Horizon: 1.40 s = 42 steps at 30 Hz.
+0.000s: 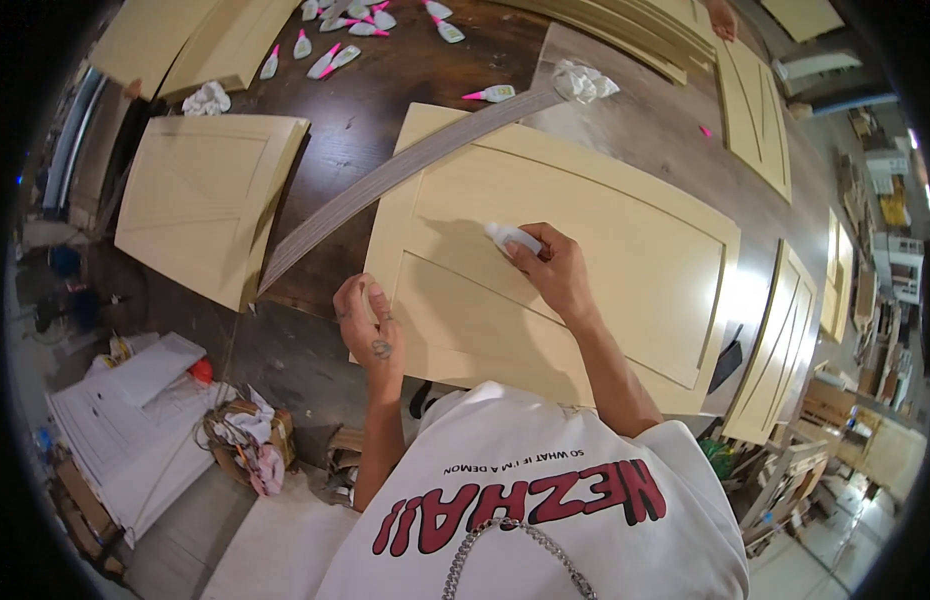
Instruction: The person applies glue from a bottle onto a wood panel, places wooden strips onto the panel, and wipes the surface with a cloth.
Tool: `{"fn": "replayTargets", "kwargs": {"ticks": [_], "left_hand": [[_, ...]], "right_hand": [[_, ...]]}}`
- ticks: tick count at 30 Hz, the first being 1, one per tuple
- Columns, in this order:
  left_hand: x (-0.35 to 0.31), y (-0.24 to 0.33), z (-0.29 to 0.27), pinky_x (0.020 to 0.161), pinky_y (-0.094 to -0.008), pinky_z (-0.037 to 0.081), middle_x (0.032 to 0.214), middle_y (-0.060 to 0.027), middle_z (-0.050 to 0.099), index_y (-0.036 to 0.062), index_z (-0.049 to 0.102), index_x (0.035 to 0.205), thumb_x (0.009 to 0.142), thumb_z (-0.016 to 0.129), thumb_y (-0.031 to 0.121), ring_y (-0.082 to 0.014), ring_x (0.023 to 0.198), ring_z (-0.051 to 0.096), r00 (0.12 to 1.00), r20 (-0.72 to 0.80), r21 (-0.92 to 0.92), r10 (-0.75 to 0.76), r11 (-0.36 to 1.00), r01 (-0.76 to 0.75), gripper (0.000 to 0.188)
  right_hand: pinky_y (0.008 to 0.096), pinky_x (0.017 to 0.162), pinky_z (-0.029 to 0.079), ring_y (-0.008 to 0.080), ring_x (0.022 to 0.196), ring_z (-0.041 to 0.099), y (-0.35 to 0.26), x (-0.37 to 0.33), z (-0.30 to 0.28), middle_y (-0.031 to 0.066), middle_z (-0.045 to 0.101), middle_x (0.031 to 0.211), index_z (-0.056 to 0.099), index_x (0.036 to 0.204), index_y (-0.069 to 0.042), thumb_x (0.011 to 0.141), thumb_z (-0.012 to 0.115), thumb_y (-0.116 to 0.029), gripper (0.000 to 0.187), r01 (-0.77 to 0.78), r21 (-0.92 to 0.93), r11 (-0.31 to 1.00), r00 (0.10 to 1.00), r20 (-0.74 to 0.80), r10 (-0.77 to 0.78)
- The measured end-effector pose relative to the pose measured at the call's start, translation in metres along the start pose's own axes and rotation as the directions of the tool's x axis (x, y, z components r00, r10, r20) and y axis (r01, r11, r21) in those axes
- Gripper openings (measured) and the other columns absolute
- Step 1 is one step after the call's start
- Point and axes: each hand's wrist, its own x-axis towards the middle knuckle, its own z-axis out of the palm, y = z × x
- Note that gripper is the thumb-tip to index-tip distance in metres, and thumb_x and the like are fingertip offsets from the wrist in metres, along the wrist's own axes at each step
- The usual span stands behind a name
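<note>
A cream cabinet door panel [575,190] with routed grooves lies before me on the dark table. Above its left half, my right hand [557,270] is closed around a small white glue bottle [513,238], its tip pointing up and left. My left hand [370,322] is at the panel's left edge near the lower corner. Its fingers are curled closed, and what they hold, if anything, is hard to make out. A long grey wood-grain strip [385,180] crosses the panel's upper left corner and runs down to another cream panel [200,200] on the left.
Several small glue bottles with pink caps [347,58] lie at the back. Crumpled white paper [585,82] sits by the strip's far end. More panels [755,110] stand to the right. Another person's hand [722,20] shows at the top right. White boards [135,410] lie lower left.
</note>
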Motion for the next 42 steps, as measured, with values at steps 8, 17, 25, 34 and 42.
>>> {"fn": "replayTargets", "kwargs": {"ticks": [8,17,25,34,42], "left_hand": [[0.001,-0.006,-0.005,0.087,-0.0402,0.047,0.110,-0.0163,0.060,-0.0001,0.061,0.109,0.100,0.053,0.020,-0.0321,0.100,0.058,0.998,0.029,0.037,0.049,0.998,-0.050,0.023],[-0.001,-0.019,-0.020,0.082,-0.0383,0.052,0.102,-0.0174,0.065,-0.0005,0.062,0.111,0.098,0.057,0.023,-0.0324,0.094,0.065,0.992,0.069,0.115,-0.102,0.989,0.094,0.027],[0.001,-0.011,-0.016,0.083,-0.0389,0.053,0.105,-0.0179,0.063,-0.0009,0.061,0.112,0.099,0.055,0.025,-0.0322,0.095,0.064,0.993,0.071,0.080,-0.090,0.993,0.085,0.030],[0.000,-0.006,-0.015,0.076,-0.0432,0.049,0.101,-0.0184,0.062,-0.0009,0.060,0.114,0.099,0.053,0.022,-0.0339,0.088,0.063,0.988,0.073,0.103,-0.134,0.987,0.126,0.028],[-0.003,-0.009,-0.014,0.077,-0.0428,0.050,0.102,-0.0205,0.063,-0.0031,0.060,0.113,0.098,0.054,0.020,-0.0378,0.088,0.063,0.994,0.040,0.082,-0.105,0.991,0.101,0.028]], "right_hand": [[0.0276,0.059,0.044,0.0101,0.064,0.052,0.000,-0.018,-0.012,0.0039,0.060,0.072,0.067,0.106,0.000,0.090,0.070,-0.028,0.032,-0.070,0.154,0.986,0.989,-0.117,0.089],[0.0247,0.068,0.049,0.0088,0.073,0.058,0.039,-0.031,-0.035,0.0038,0.066,0.087,0.065,0.110,0.002,0.090,0.071,-0.020,0.030,0.032,0.473,0.880,0.932,-0.332,0.144],[0.0328,0.069,0.051,0.0199,0.073,0.064,-0.001,-0.005,-0.004,0.0122,0.068,0.090,0.066,0.108,-0.001,0.087,0.071,-0.018,0.027,0.122,0.003,0.992,0.983,-0.139,-0.121],[0.0421,0.067,0.051,0.0326,0.078,0.062,-0.029,0.024,0.037,0.0120,0.064,0.089,0.065,0.101,-0.004,0.087,0.068,-0.016,0.018,0.554,-0.370,0.746,0.824,0.117,-0.554],[0.0432,0.064,0.050,0.0317,0.076,0.061,-0.033,0.027,0.042,0.0115,0.061,0.085,0.064,0.098,-0.004,0.087,0.066,-0.015,0.015,0.574,-0.448,0.685,0.807,0.166,-0.567]]}}
